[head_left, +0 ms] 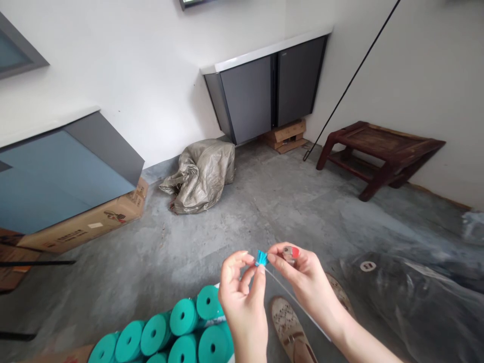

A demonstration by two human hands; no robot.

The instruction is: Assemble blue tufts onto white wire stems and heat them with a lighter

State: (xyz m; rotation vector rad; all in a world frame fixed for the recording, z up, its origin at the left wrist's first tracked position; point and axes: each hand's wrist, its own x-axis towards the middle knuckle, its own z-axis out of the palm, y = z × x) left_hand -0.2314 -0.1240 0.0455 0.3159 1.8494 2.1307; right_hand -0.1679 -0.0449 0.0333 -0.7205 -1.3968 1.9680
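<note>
A small bright-blue fan-shaped piece (261,257), ribbed like a gathered tuft, is held up between my two hands. My left hand (244,290) pinches its lower left side between thumb and fingers. My right hand (298,267) has its thumb and forefinger closed at the right edge of the piece. A red-and-grey object (291,252), its kind unclear, sits against a finger of that hand. From near the tuft a thin white cord (298,303) slants down to the right, passing behind my right forearm.
Below my left hand stand several teal rolls (183,316) with centre holes. Shoes (285,317) show underneath. Black plastic (412,292) covers the right floor. Farther off are a wooden stool (385,143), a crumpled sack (206,174), a grey wall cabinet (249,96) and a cardboard box (86,224).
</note>
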